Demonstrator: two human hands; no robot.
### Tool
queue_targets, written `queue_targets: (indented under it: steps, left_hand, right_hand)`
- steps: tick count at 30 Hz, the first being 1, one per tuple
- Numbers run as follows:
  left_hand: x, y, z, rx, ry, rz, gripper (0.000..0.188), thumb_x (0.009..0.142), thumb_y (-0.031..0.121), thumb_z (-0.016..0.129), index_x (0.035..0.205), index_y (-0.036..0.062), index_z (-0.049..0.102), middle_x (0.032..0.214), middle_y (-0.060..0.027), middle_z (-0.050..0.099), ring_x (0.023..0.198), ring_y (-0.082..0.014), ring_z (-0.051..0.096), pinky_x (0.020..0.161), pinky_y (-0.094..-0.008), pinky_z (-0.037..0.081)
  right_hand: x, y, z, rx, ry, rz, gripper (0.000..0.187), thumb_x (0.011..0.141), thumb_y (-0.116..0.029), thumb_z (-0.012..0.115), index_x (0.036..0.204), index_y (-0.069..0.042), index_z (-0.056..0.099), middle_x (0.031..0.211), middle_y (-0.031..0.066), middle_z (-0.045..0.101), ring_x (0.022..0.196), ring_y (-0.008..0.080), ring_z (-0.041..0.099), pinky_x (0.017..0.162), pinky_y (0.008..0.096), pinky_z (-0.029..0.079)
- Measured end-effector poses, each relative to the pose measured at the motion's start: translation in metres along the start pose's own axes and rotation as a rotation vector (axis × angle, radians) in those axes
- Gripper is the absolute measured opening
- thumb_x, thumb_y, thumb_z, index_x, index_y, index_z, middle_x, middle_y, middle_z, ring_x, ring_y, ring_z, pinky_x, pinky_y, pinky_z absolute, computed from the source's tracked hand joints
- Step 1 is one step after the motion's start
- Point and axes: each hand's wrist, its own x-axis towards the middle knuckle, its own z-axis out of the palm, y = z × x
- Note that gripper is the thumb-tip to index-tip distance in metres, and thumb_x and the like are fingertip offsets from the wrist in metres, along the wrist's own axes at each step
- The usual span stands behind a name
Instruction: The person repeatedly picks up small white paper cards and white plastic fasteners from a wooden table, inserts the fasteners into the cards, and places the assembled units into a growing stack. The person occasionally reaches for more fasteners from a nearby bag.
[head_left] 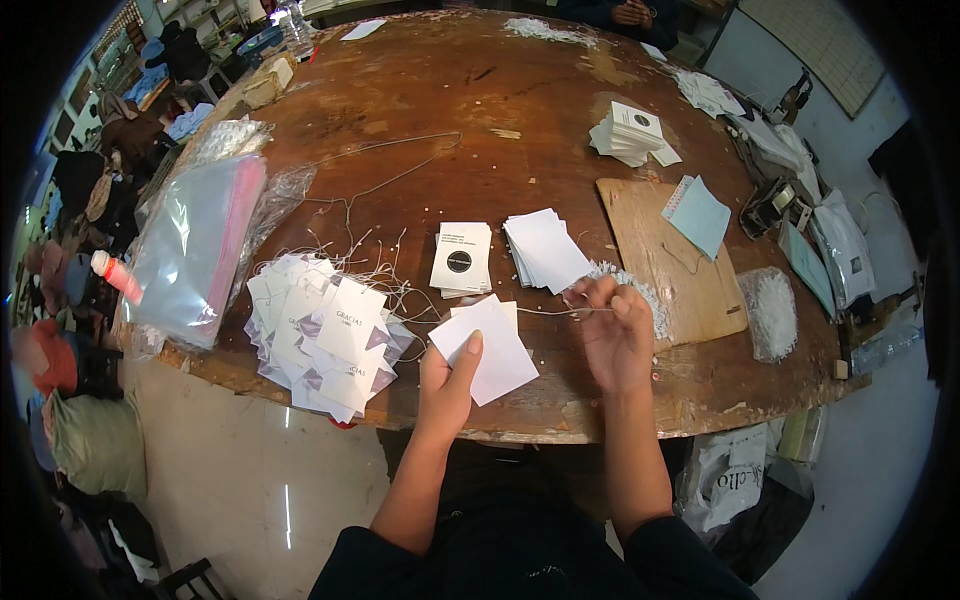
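Note:
My left hand (450, 390) grips two overlapping card tags, a white tag (490, 355) on top with its thumb pressed on it, and a cream edge showing behind. To the right, my right hand (615, 330) is raised with thumb and fingers pinched on a thin string (550, 312) that runs toward the tags. A heap of strung tags (325, 340) lies left of my left hand, strings trailing from it. Beyond my hands sit a stack of printed cream cards (462, 258) and a fanned stack of blank white cards (545, 248). White strings (640, 290) lie partly hidden behind my right hand.
Clear plastic bags (195, 250) lie at the left edge. On the right are a wooden board (670, 270) with a light blue paper (697, 217), and a bag of white strings (770, 315). More cards (632, 133) stand farther back. Another person's hands (632, 12) show at the far edge.

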Motion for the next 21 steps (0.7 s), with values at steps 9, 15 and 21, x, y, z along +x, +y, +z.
queue_targets:
  steps: [9, 15, 21]
  left_hand:
    - [-0.006, -0.004, 0.0, 0.08, -0.113, -0.025, 0.037, 0.102, 0.025, 0.059, 0.125, -0.0037, 0.06, 0.106, -0.0048, 0.067, 0.093, -0.0081, 0.06, 0.081, -0.0262, 0.049]
    - [-0.005, -0.003, 0.003, 0.074, -0.197, 0.022, 0.045, 0.105, 0.026, 0.051, 0.139, -0.004, 0.052, 0.124, -0.0092, 0.063, 0.108, -0.0108, 0.057, 0.093, -0.0277, 0.046]
    - [-0.006, -0.004, 0.003, 0.049, -0.178, 0.025, 0.048, 0.106, 0.026, 0.05, 0.143, -0.0051, 0.048, 0.127, -0.0098, 0.062, 0.111, -0.0109, 0.057, 0.095, -0.0276, 0.045]
  right_hand:
    - [-0.016, 0.016, 0.018, -0.425, -0.014, 0.378, 0.011, 0.094, -0.015, 0.07, 0.094, -0.004, 0.066, 0.076, -0.0055, 0.058, 0.061, 0.0006, 0.044, 0.051, 0.0199, 0.032]
    - [-0.018, 0.017, 0.02, -0.443, -0.03, 0.385, 0.01, 0.094, -0.012, 0.069, 0.096, -0.003, 0.066, 0.073, -0.005, 0.059, 0.059, 0.0, 0.046, 0.05, 0.0184, 0.033]
    - [-0.019, 0.016, 0.02, -0.417, 0.01, 0.408, 0.013, 0.095, -0.014, 0.07, 0.096, -0.001, 0.066, 0.066, -0.0055, 0.056, 0.052, -0.0002, 0.042, 0.045, 0.0185, 0.029]
